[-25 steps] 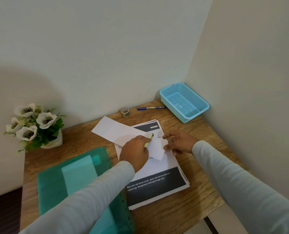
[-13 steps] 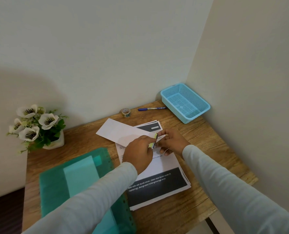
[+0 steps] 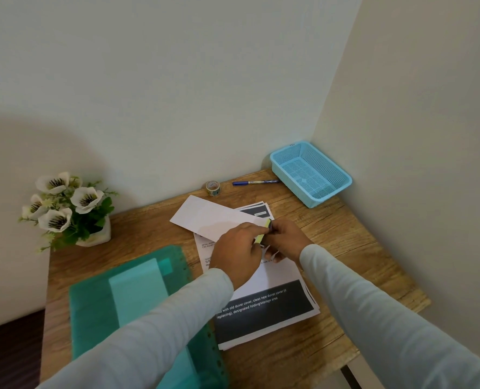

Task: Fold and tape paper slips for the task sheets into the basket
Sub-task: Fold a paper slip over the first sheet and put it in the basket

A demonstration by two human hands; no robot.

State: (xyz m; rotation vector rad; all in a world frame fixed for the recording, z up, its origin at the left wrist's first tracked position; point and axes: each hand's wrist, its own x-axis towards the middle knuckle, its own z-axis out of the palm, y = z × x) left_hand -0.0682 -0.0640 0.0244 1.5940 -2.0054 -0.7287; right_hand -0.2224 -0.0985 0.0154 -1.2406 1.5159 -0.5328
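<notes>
Left hand (image 3: 237, 252): pinches yellow marker (image 3: 263, 234), whose middle is hidden by fingers.
Right hand (image 3: 285, 240): curled round the marker's dark end; paper slip (image 3: 269, 251) mostly hidden beneath.
Basket (image 3: 342, 179): at 1 o'clock, well apart.

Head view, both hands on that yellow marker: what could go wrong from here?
1. The yellow marker, pinched between left hand and right hand, hangs right over the printed sheets; a slip of grip may stain them.
2. The tape roll sits beyond the loose white strip; reaching for it may drag the strip.
</notes>
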